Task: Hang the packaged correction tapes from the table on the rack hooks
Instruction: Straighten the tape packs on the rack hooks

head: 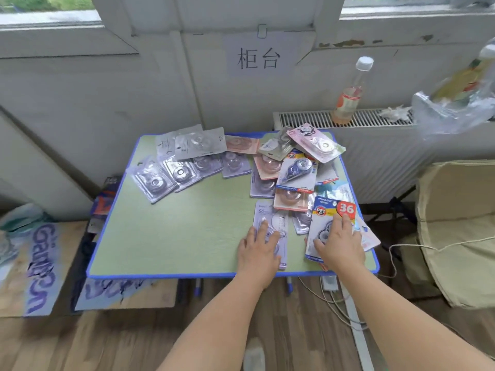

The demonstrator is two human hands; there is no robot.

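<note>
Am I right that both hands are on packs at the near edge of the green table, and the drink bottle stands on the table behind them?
Not quite. The left hand and right hand do rest on packs at the near edge of the green table, but the head view shows the drink bottle standing on the radiator grille behind the table, not on the table.

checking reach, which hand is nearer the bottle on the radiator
Right. The right hand lies on a pack below the bottle, slightly left of it; the left hand rests on another pack farther left.
</note>
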